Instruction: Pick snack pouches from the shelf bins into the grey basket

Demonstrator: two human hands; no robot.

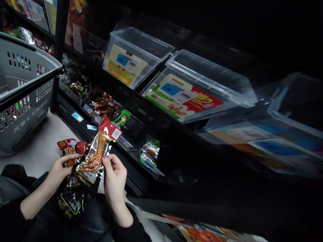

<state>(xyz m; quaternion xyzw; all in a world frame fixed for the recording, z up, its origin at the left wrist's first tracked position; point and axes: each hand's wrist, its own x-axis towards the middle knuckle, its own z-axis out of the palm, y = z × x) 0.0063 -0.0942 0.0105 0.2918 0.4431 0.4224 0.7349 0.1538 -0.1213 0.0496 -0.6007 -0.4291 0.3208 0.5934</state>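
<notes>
My left hand (58,172) is closed round a bunch of vacuum-packed snack packets (72,188) with red tops and black, gold-trimmed bottoms. My right hand (114,177) pinches the edge of the top packet (97,153), a clear pack with a red label and a brown chicken foot inside, tilted up to the right. Both hands sit low in front of a dark shop shelf, above my lap.
A grey plastic shopping basket (24,97) stands on the pale floor at the left. Clear plastic bins (136,55) with price cards line the shelves. Lower trays hold more snack packets (102,104), and a green-edged pack (150,153) lies to the right.
</notes>
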